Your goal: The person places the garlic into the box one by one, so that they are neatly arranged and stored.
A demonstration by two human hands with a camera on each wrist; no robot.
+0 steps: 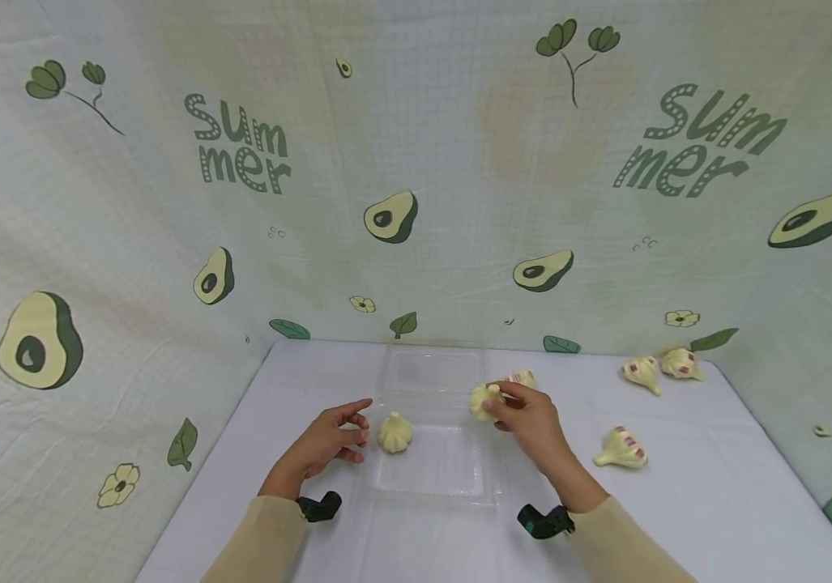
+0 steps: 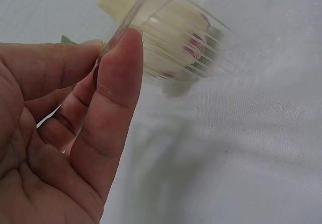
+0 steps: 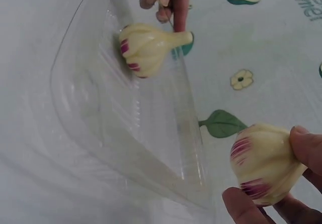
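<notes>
In the head view, a clear plastic container (image 1: 450, 461) lies in the middle of the table with its hinged lid (image 1: 430, 371) folded back. One cream garlic bulb (image 1: 395, 433) with purple marks sits inside at the left, seen through the ribbed wall in the left wrist view. My left hand (image 2: 75, 108) pinches the container's edge between thumb and fingers. Above the container's right side, my right hand (image 1: 532, 414) holds a second garlic bulb (image 3: 264, 163) between thumb and fingertips, clear of the container in the right wrist view.
Behind my right hand lies another garlic bulb (image 1: 522, 378), partly hidden. On the right of the white table are three more: one bulb (image 1: 621, 449) nearer, and two bulbs (image 1: 642, 373) side by side at the back. A printed cloth (image 1: 452, 162) hangs around the table.
</notes>
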